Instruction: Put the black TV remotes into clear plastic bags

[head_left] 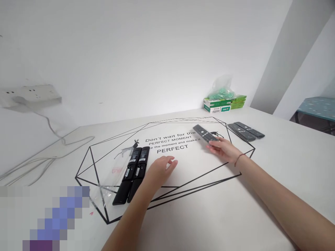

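Observation:
My right hand [223, 149] is closed round the lower end of a dark remote control [204, 133], its buttons facing up, just over the table's printed lettering. My left hand [161, 169] hovers over or rests on the white table, fingers loosely bent and thumb apart, with nothing in it. Left of that hand lie two black remote controls [132, 174] side by side, backs up, with white labels and what look like uncovered battery compartments. A clear plastic bag [107, 188] lies beside and partly under them. Farther right, more remote controls [246, 130] lie together, buttons up.
Green and white boxes [217, 104] with a plastic bag of green material [222, 92] on top stand against the wall. A white cable [48, 122] runs from the wall socket [34, 96] onto the table's left side. A blue table [318, 108] stands at the far right.

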Demonstrator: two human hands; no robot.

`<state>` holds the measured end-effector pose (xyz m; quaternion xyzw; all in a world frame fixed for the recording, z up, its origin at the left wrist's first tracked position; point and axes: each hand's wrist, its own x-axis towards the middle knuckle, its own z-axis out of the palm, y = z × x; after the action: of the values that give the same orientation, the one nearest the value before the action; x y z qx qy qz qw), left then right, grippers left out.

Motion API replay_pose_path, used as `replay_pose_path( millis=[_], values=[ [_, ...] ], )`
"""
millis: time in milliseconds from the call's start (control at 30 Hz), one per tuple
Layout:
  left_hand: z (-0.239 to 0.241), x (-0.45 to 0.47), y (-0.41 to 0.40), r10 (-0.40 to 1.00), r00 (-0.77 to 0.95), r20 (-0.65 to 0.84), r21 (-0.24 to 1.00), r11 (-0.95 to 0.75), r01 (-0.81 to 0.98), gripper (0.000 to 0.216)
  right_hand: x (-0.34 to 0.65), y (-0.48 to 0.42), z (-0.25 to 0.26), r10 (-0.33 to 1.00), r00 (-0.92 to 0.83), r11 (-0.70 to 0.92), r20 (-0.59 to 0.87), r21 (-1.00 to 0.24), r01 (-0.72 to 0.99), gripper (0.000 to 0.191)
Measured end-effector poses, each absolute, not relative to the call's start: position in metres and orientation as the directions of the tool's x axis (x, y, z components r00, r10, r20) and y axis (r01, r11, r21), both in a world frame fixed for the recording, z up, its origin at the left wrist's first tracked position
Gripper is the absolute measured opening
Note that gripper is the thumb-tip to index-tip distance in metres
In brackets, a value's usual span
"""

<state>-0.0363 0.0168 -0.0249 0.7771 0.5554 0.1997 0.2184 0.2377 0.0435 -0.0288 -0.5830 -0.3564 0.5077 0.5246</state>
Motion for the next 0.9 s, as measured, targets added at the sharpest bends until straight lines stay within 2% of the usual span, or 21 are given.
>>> replay_pose_path(
  millis=[100, 167, 233, 333, 433, 567, 700, 900],
  values=[
    [-0.029, -0.026, 0.014, 0.961, 0.277, 0.031, 0.735, -0.209, 0.645, 0.053, 0.197, 0.022, -0.027, 0.981, 0.023, -0.183, -0.193, -0.958, -0.220, 0.033],
    [-0.030, -0.019, 0.012, 0.967, 0.255, 0.004, 0.861, -0.133, 0.491, 0.054, 0.178, 0.007, -0.027, 0.970, -0.202, -0.189, -0.134, -0.940, -0.285, 0.040],
    [-0.029, -0.013, 0.011, 0.974, 0.225, -0.009, 0.950, -0.062, 0.307, 0.050, 0.167, -0.005, -0.029, 0.930, -0.354, -0.202, -0.096, -0.940, -0.276, 0.043],
    [-0.024, -0.010, 0.010, 0.976, 0.215, -0.046, 0.999, 0.038, 0.039, 0.040, 0.162, -0.013, -0.031, 0.892, -0.442, -0.221, -0.097, -0.946, -0.238, 0.044],
    [-0.021, -0.011, 0.008, 0.966, 0.240, -0.098, 0.982, 0.133, -0.137, 0.037, 0.165, -0.013, -0.031, 0.883, -0.459, -0.236, -0.096, -0.937, -0.259, 0.046],
    [-0.018, -0.015, 0.009, 0.971, 0.219, -0.096, 0.966, 0.144, -0.215, 0.034, 0.168, -0.011, -0.029, 0.889, -0.453, -0.215, -0.065, -0.933, -0.287, 0.039],
    [-0.018, -0.018, 0.012, 0.975, 0.217, -0.047, 0.976, 0.091, -0.199, 0.032, 0.169, -0.010, -0.032, 0.882, -0.468, -0.160, -0.053, -0.968, -0.194, 0.028],
    [-0.019, -0.020, 0.012, 0.964, 0.255, -0.069, 0.978, 0.116, -0.175, 0.027, 0.161, -0.013, -0.039, 0.858, -0.513, -0.130, -0.038, -0.981, -0.145, 0.030]
  ],
)
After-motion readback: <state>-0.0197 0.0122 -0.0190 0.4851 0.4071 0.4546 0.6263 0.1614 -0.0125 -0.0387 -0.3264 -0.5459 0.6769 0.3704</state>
